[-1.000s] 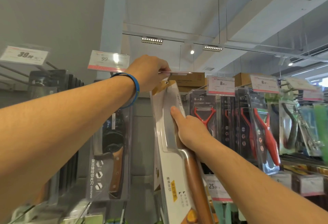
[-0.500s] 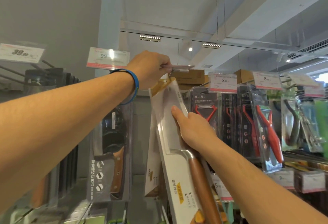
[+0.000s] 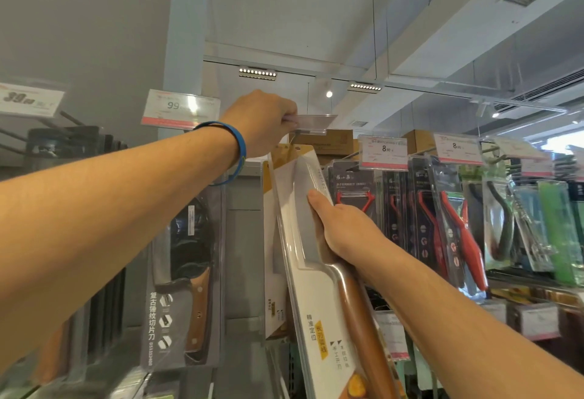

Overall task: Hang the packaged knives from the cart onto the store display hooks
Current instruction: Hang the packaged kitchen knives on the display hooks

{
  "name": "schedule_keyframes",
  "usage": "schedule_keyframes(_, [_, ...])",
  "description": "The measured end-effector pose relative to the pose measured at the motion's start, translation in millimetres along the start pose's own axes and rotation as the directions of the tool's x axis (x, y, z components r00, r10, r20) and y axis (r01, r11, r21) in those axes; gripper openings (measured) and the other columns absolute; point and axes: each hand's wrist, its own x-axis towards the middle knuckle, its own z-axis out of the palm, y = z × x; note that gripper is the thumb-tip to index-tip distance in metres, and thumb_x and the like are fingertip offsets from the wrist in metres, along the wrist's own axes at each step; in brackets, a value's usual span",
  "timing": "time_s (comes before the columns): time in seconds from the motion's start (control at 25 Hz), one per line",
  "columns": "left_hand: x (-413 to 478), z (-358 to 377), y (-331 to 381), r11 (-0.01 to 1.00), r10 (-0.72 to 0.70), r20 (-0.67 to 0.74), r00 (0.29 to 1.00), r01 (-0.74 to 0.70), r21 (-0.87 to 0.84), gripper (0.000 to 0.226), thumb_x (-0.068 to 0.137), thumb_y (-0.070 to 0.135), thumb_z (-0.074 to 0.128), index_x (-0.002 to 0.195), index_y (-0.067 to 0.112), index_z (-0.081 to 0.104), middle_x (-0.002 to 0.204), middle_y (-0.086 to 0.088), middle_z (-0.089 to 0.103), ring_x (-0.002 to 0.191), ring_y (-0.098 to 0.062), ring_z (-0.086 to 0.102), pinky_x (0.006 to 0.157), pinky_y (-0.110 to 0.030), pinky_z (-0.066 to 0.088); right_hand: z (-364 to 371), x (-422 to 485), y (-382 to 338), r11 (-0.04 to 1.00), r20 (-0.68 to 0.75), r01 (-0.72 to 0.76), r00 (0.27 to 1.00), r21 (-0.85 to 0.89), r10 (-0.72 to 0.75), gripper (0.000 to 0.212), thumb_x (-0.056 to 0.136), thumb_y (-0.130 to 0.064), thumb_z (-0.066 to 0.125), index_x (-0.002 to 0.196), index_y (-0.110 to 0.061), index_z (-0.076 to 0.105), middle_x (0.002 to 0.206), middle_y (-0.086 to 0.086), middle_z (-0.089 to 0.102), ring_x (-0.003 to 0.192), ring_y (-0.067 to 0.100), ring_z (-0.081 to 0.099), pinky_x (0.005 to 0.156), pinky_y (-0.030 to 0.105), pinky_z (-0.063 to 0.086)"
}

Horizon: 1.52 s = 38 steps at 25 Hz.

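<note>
Here the left hand (image 3: 262,123) pinches the clear price flap (image 3: 313,121) up; the right hand (image 3: 346,231) grips the knife pack (image 3: 298,234) mid-edge, its top just below the flap; stiff, slick, probably handle-heavy, so hold beside the blade.

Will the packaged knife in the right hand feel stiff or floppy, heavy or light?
Probably stiff: the packaged knife looks flat though the right hand grips only its middle. Likely heavy for its size: a wide blade and wooden handle fill it. Its glossy plastic front may slip.
</note>
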Motion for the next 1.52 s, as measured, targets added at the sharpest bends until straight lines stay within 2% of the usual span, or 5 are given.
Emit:
schedule_keyframes(0.24, [-4.7,-3.1,1.9,1.0,-0.01,-0.001,1.0,0.01,0.017,0.026,0.105,0.03,0.041,0.105,0.015,0.062,0.084,-0.002,0.056,0.071,-0.016,0.045,0.052,-0.021,0.027,17.7,-3.2,4.8,0.999,0.038,0.034,0.999,-0.039,-0.032,0.069,0.098,-0.074,0.026,0.097,-0.016,0.065,0.095,0.003,0.067,0.092,0.022,0.064,0.089,0.042,0.05])
schedule_keyframes(0.68, [-9.3,0.0,0.3,1.0,-0.005,0.001,1.0,0.005,0.01,0.023,0.104,0.03,0.045,0.107,0.015,0.063,0.075,0.002,0.052,0.064,-0.013,0.045,0.057,-0.025,0.033,13.1,-5.1,13.8,0.995,0.098,-0.044,0.995,0.091,0.035,0.052,0.098,-0.073,0.029,0.084,-0.031,0.057,0.086,-0.008,0.065,0.077,0.007,0.06,0.057,0.02,0.035])
schedule_keyframes(1.0, [-10.1,0.7,2.7,1.0,-0.026,-0.007,1.0,0.027,0.011,0.022,0.104,0.032,0.045,0.106,0.018,0.062,0.077,0.004,0.053,0.06,-0.007,0.04,0.053,-0.019,0.029,38.7,20.7,5.9,0.997,0.087,-0.07,0.994,-0.024,0.072,0.077,0.1,-0.07,0.023,0.119,-0.009,0.066,0.114,0.011,0.069,0.105,0.029,0.064,0.1,0.049,0.05])
schedule_keyframes(1.28, [-54.3,24.8,6.9,0.995,-0.015,-0.034,0.999,0.012,-0.103,0.031,0.101,0.031,0.048,0.127,0.02,0.061,0.147,0.001,0.05,0.135,-0.025,0.045,0.104,-0.04,0.044,79.6,41.9,20.9,0.974,0.075,-0.146,0.984,-0.171,0.161,0.058,0.11,-0.04,0.025,0.161,-0.015,0.017,0.15,0.018,0.045,0.126,0.038,0.053,0.089,0.043,0.047])
schedule_keyframes(1.52, [-109.1,35.4,16.1,0.921,-0.144,-0.126,0.981,0.087,-0.379,0.04,0.096,0.041,0.054,0.135,0.033,0.059,0.147,0.009,0.05,0.131,-0.014,0.048,0.108,-0.04,0.044,71.8,32.4,24.0,0.973,-0.02,-0.214,0.977,-0.085,0.213,0.056,0.11,-0.039,0.03,0.156,-0.007,0.03,0.148,0.024,0.046,0.129,0.041,0.051,0.103,0.044,0.044])
